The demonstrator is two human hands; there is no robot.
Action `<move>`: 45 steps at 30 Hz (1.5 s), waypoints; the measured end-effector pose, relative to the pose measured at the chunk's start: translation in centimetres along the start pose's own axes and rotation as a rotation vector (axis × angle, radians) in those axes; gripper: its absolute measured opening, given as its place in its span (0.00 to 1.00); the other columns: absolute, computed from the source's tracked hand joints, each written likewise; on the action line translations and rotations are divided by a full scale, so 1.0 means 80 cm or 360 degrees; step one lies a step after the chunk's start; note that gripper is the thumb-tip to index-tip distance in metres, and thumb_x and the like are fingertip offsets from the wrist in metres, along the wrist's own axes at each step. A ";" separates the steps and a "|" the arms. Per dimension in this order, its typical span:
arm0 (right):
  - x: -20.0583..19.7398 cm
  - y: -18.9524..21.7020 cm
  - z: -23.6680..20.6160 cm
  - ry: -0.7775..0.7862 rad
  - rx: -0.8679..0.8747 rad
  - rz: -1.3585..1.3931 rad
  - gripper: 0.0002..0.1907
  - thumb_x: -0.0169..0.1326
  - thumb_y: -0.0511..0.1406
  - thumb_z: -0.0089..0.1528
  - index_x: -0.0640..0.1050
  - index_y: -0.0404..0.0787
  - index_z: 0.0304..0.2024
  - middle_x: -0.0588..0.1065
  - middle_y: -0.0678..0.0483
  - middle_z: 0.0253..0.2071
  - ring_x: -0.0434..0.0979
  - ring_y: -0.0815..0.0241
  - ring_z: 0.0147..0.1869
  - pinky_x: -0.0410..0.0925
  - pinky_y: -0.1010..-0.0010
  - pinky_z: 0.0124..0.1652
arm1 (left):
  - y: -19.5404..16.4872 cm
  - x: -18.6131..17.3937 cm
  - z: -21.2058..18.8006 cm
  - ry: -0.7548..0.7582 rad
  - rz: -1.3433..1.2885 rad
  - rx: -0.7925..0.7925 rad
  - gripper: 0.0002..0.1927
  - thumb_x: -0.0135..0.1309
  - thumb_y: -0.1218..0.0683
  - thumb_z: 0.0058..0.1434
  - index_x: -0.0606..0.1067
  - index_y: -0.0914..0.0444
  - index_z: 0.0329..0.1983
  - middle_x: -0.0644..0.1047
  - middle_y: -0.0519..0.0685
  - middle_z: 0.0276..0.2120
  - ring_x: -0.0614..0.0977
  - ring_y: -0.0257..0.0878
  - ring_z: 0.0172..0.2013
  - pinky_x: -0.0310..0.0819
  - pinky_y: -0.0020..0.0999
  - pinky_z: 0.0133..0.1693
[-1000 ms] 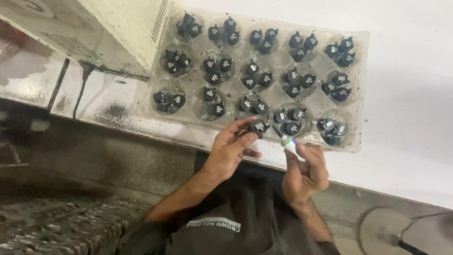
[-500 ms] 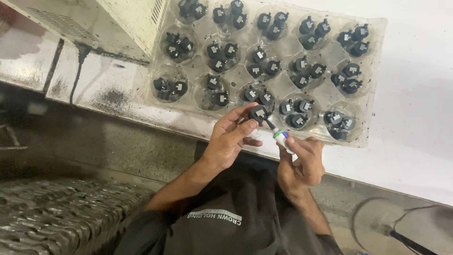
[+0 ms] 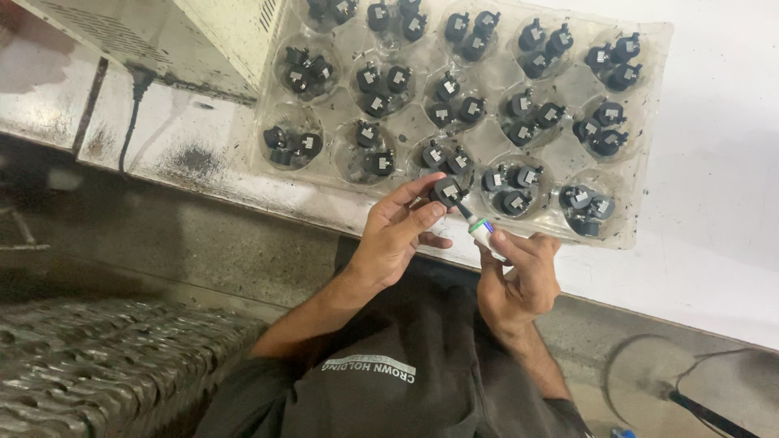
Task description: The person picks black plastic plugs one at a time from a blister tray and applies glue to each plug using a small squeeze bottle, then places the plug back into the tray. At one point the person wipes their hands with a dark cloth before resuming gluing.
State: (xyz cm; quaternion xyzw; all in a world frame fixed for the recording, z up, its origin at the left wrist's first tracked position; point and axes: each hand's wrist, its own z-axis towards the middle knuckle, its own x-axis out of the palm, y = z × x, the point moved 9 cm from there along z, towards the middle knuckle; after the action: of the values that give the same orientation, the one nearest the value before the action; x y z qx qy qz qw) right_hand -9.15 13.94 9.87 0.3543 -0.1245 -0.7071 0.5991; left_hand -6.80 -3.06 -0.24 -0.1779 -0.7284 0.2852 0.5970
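My left hand (image 3: 398, 235) pinches a small black part (image 3: 446, 191) with a pale square face between thumb and fingers, just over the near edge of a clear plastic tray (image 3: 497, 139). The tray's round pockets each hold two or three of the same black parts (image 3: 373, 81). My right hand (image 3: 519, 280) grips a small white tube with a green band (image 3: 484, 233). Its dark tip points up and left and touches the held part.
The tray lies on a white table (image 3: 714, 203) with a worn front edge. A cream machine housing (image 3: 227, 32) overlaps the tray's far left corner, and a black cable (image 3: 130, 105) runs down beside it. Metal grating (image 3: 81, 365) lies at lower left, a round base (image 3: 649, 373) at lower right.
My hands have drawn together, bringing the tube's tip against the black part. The view has shifted, so the tray sits higher and more to the right.
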 end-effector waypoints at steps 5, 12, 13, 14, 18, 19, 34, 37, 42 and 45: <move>-0.001 -0.001 -0.001 -0.0001 0.0001 0.0031 0.21 0.68 0.18 0.54 0.78 0.38 0.46 0.79 0.49 0.39 0.70 0.58 0.37 0.61 0.65 0.45 | 0.001 0.001 0.000 -0.0017 0.0017 -0.0005 0.24 0.55 0.61 0.70 0.69 0.64 0.69 0.79 0.50 0.50 0.81 0.37 0.52 0.85 0.38 0.43; -0.002 -0.002 -0.002 0.0021 0.0022 0.0036 0.21 0.68 0.18 0.53 0.77 0.38 0.45 0.79 0.49 0.40 0.68 0.60 0.34 0.61 0.67 0.43 | 0.004 -0.003 0.001 -0.0056 -0.0007 -0.0034 0.23 0.55 0.61 0.71 0.69 0.63 0.69 0.79 0.47 0.51 0.81 0.36 0.51 0.85 0.37 0.41; -0.001 -0.003 -0.003 0.0024 0.0031 0.0031 0.21 0.68 0.19 0.53 0.77 0.38 0.45 0.79 0.49 0.40 0.69 0.59 0.34 0.61 0.67 0.42 | 0.004 -0.004 0.001 -0.0059 -0.0007 -0.0035 0.23 0.55 0.60 0.70 0.69 0.63 0.69 0.79 0.47 0.51 0.81 0.35 0.51 0.85 0.36 0.41; -0.001 -0.003 -0.003 0.0028 0.0040 0.0026 0.21 0.69 0.19 0.53 0.77 0.39 0.44 0.79 0.50 0.40 0.69 0.59 0.35 0.61 0.68 0.42 | 0.005 -0.005 0.001 -0.0063 -0.0006 -0.0036 0.23 0.55 0.60 0.70 0.69 0.63 0.69 0.79 0.47 0.51 0.81 0.35 0.51 0.85 0.36 0.41; -0.001 -0.004 -0.005 0.0030 0.0053 0.0025 0.21 0.69 0.19 0.54 0.77 0.39 0.44 0.80 0.50 0.41 0.70 0.59 0.35 0.61 0.68 0.41 | 0.005 -0.005 0.001 -0.0061 -0.0023 -0.0035 0.23 0.55 0.60 0.70 0.70 0.63 0.68 0.79 0.47 0.50 0.81 0.35 0.51 0.85 0.36 0.40; 0.000 -0.003 -0.005 0.0032 0.0039 0.0028 0.21 0.69 0.19 0.54 0.77 0.39 0.44 0.80 0.50 0.41 0.70 0.58 0.35 0.61 0.67 0.42 | 0.005 -0.005 0.001 -0.0053 -0.0032 -0.0029 0.23 0.55 0.60 0.71 0.70 0.63 0.68 0.78 0.47 0.50 0.81 0.35 0.50 0.85 0.35 0.40; -0.003 0.000 -0.008 -0.0018 -0.0111 -0.0094 0.24 0.69 0.19 0.53 0.77 0.40 0.47 0.79 0.48 0.43 0.74 0.53 0.42 0.62 0.61 0.47 | 0.034 -0.014 -0.009 -0.0241 -0.0126 -0.0234 0.15 0.62 0.51 0.65 0.71 0.62 0.45 0.78 0.46 0.38 0.82 0.34 0.36 0.78 0.26 0.21; -0.001 0.000 -0.008 0.0015 -0.0110 -0.0129 0.24 0.69 0.19 0.52 0.77 0.40 0.47 0.79 0.49 0.43 0.74 0.53 0.41 0.61 0.61 0.47 | 0.033 -0.015 -0.009 -0.0238 -0.0117 -0.0215 0.15 0.62 0.52 0.66 0.71 0.63 0.46 0.77 0.47 0.38 0.82 0.34 0.36 0.79 0.27 0.21; 0.001 0.002 -0.006 0.0009 -0.0121 -0.0127 0.24 0.70 0.20 0.52 0.77 0.41 0.47 0.79 0.50 0.43 0.74 0.53 0.39 0.60 0.61 0.46 | 0.034 -0.018 -0.008 -0.0268 -0.0124 -0.0203 0.15 0.62 0.53 0.66 0.70 0.64 0.47 0.77 0.47 0.38 0.82 0.35 0.36 0.78 0.26 0.20; 0.001 0.002 -0.005 0.0009 -0.0097 -0.0147 0.24 0.70 0.20 0.53 0.77 0.41 0.47 0.79 0.50 0.42 0.72 0.55 0.38 0.60 0.63 0.45 | 0.032 -0.018 -0.009 -0.0264 -0.0127 -0.0195 0.15 0.62 0.53 0.65 0.70 0.64 0.48 0.77 0.48 0.38 0.82 0.36 0.36 0.78 0.27 0.20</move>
State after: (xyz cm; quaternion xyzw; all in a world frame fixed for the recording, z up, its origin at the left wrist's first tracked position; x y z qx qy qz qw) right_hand -8.75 13.89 9.65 0.3433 -0.0848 -0.7364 0.5768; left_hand -6.03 -1.76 -2.88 -0.1609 -0.7980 0.2299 0.5334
